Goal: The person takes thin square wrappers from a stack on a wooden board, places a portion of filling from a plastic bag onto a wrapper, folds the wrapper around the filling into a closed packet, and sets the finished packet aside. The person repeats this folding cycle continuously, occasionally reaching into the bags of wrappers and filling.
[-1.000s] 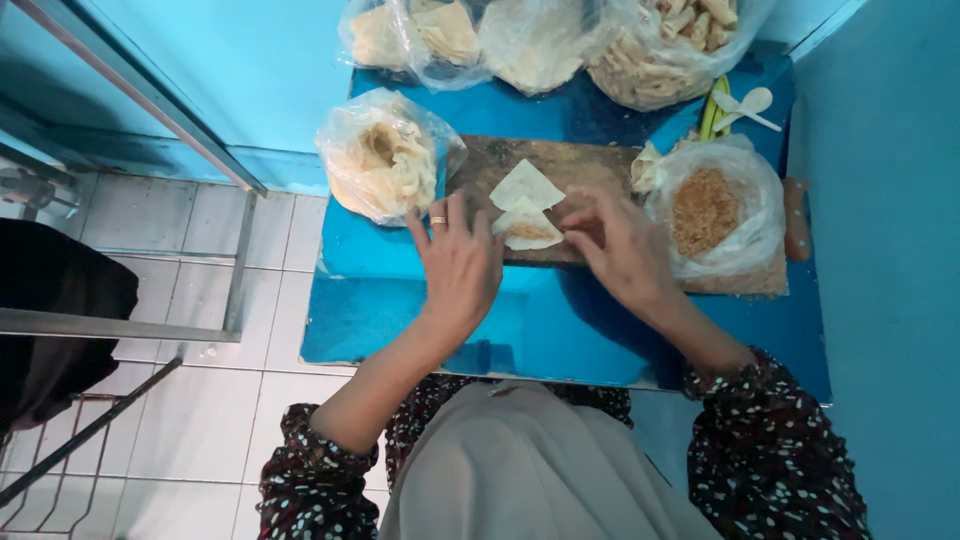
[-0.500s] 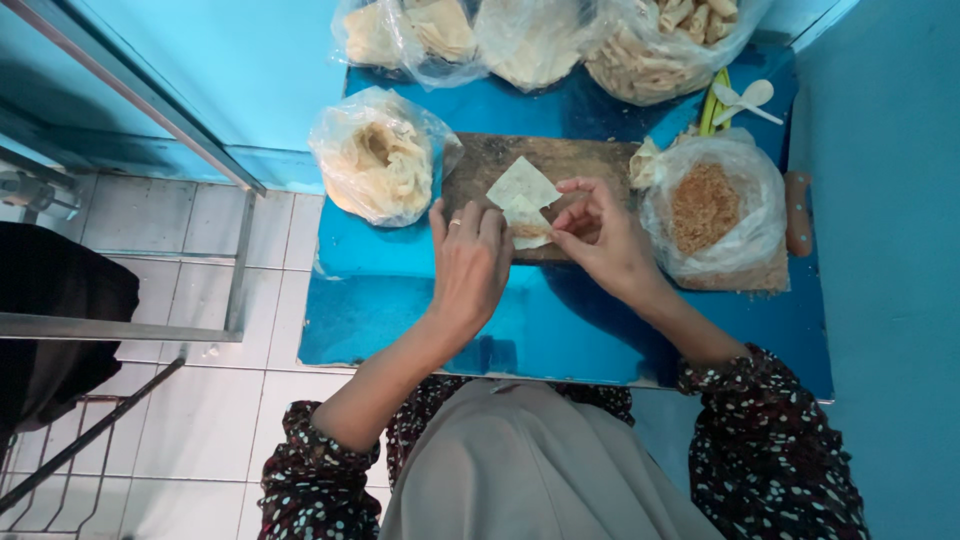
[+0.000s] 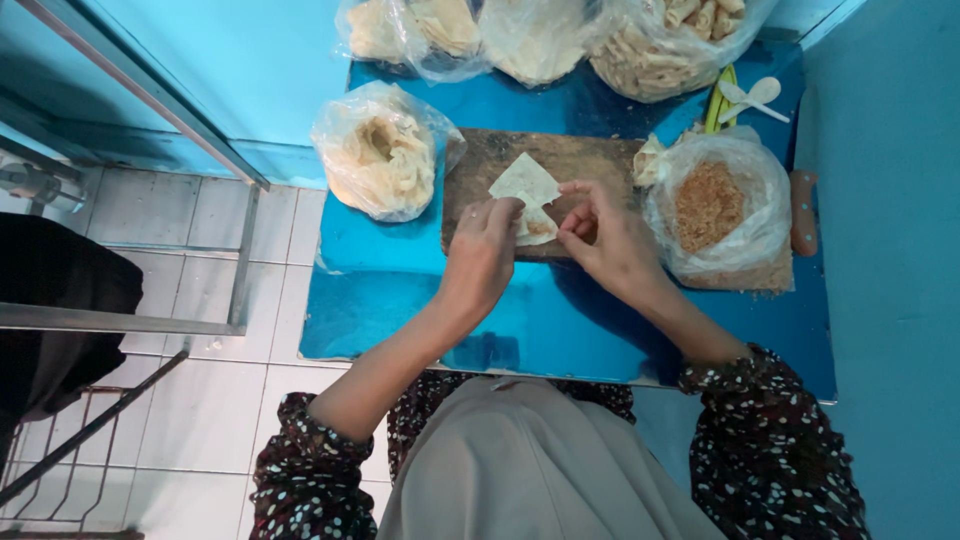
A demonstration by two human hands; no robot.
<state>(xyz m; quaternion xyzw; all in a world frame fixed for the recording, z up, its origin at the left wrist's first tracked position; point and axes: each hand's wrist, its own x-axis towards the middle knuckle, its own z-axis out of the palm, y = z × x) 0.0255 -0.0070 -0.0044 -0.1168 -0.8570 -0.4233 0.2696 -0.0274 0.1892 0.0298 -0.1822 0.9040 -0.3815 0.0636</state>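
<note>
A thin pale square wrapper (image 3: 526, 184) lies corner-up on a dark wooden board (image 3: 480, 160). My left hand (image 3: 482, 258) pinches its lower left part, fingers closed on the folded edge (image 3: 537, 228). My right hand (image 3: 612, 240) grips the fold from the right side, fingertips curled in. Both hands sit at the board's near edge, over the blue table (image 3: 560, 330).
A clear bag of pale wrappers (image 3: 382, 152) stands left of the board. A bag of brown shredded filling (image 3: 716, 204) is to the right, white plastic spoons (image 3: 748, 96) behind it. Several more bags (image 3: 560, 35) line the back. Tiled floor and a metal rail (image 3: 150, 95) lie to the left.
My hands have drawn closer together on the wrapper and folded its lower part up. The camera view shifted slightly.
</note>
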